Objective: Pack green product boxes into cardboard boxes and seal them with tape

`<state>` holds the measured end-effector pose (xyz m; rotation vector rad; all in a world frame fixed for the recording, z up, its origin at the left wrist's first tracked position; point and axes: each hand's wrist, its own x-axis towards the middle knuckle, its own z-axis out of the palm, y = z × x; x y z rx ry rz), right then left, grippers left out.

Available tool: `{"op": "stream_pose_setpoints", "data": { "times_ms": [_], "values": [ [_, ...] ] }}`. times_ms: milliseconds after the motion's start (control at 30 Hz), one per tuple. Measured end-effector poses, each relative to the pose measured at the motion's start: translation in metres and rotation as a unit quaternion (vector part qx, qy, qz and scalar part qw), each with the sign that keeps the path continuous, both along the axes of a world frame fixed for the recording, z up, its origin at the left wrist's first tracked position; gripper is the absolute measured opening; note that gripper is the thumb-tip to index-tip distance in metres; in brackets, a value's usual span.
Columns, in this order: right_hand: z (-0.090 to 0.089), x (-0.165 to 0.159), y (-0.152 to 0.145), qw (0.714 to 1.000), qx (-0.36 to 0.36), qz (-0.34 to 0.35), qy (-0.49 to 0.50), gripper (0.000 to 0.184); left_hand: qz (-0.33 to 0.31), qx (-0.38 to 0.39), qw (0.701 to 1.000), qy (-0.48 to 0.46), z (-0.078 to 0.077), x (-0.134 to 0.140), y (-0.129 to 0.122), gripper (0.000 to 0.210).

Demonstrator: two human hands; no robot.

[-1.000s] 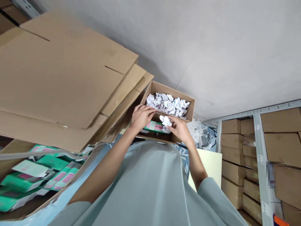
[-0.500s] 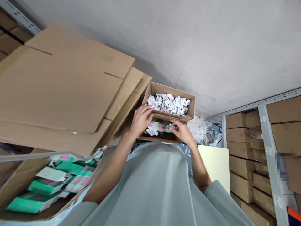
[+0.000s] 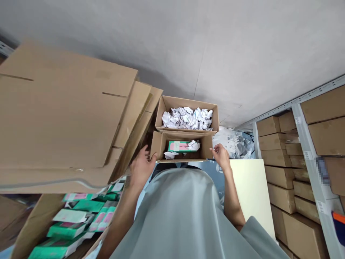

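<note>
at the centre of the frame, the near carton [image 3: 207, 147] contains one box [image 3: 182, 146] and paper wads [image 3: 194, 145]; just behind it is the far carton [image 3: 188, 102]. cardboard sheets [image 3: 59, 126] lie at left, the shelf [image 3: 309, 162] stands at right.

My left hand [image 3: 142, 166], fingers spread, is at the left side of an open brown cardboard box [image 3: 206, 146]; my right hand [image 3: 220, 155] is at its right edge, grip unclear. Inside: green-and-pink rectangular carton [image 3: 176, 146], one crumpled white paper wad [image 3: 193, 145] on its right end, another [image 3: 170, 155] at front left. Second brown box [image 3: 215, 117] just behind, holding crumpled paper.
</note>
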<state>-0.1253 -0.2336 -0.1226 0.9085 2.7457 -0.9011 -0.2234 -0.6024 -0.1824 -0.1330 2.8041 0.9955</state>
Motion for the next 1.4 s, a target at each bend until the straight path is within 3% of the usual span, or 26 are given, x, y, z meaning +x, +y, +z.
{"op": "stream_pose_setpoints", "data": {
  "times_ms": [167, 367, 500, 633, 833, 1033, 1200, 1400],
  "values": [
    [0.001, 0.008, -0.019, 1.0, 0.019, 0.001, -0.012, 0.009, -0.037, -0.022, 0.999, -0.002, 0.005, -0.002, -0.001, 0.066],
    [0.016, 0.039, -0.045, 0.997, 0.052, -0.051, -0.001, 0.012, -0.105, -0.003, 0.994, 0.036, 0.017, 0.007, -0.012, 0.062],
    [0.029, 0.09, -0.061, 0.992, 0.07, -0.102, 0.013, 0.013, -0.141, 0.021, 0.989, 0.038, 0.025, 0.021, -0.014, 0.062],
    [0.044, 0.165, -0.08, 0.978, 0.082, -0.19, 0.04, 0.018, -0.209, 0.046, 0.976, 0.031, 0.036, 0.042, 0.003, 0.061],
    [0.066, 0.285, -0.112, 0.928, 0.096, -0.353, 0.078, 0.023, -0.346, 0.09, 0.934, -0.016, 0.049, 0.087, 0.056, 0.061],
    [0.075, 0.375, -0.127, 0.859, 0.098, -0.484, 0.133, 0.029, -0.444, 0.119, 0.888, -0.003, 0.061, 0.146, 0.11, 0.049],
    [0.063, 0.435, -0.123, 0.807, 0.099, -0.563, 0.15, 0.03, -0.518, 0.125, 0.846, 0.007, 0.071, 0.191, 0.17, 0.047],
    [0.036, 0.508, -0.101, 0.76, 0.091, -0.621, 0.17, 0.031, -0.624, 0.103, 0.774, 0.028, 0.071, 0.253, 0.272, 0.047]
  ]
}}
